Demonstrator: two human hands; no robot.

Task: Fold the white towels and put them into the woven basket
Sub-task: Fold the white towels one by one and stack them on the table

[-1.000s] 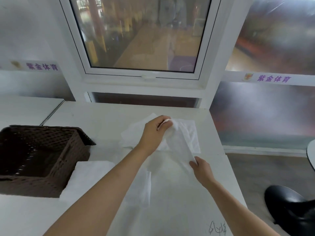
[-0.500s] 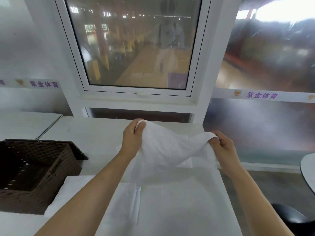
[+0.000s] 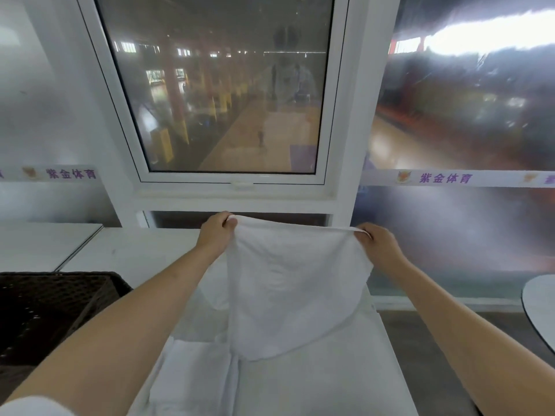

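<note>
Both hands hold one white cloth towel [image 3: 295, 283] up by its top corners.

Left hand [image 3: 214, 234] pinches the upper left corner, right hand [image 3: 379, 244] the upper right, top edge stretched between them, cloth hanging over the white counter [image 3: 126, 253]. More white towels [image 3: 195, 376] lie flat below. Dark brown woven basket [image 3: 57, 304] stands at the counter's left, apart from the held towel.

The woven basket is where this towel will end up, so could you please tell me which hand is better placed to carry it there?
Probably the left hand: the woven basket sits on that side, while the right hand holds the white towel farther away.
</note>
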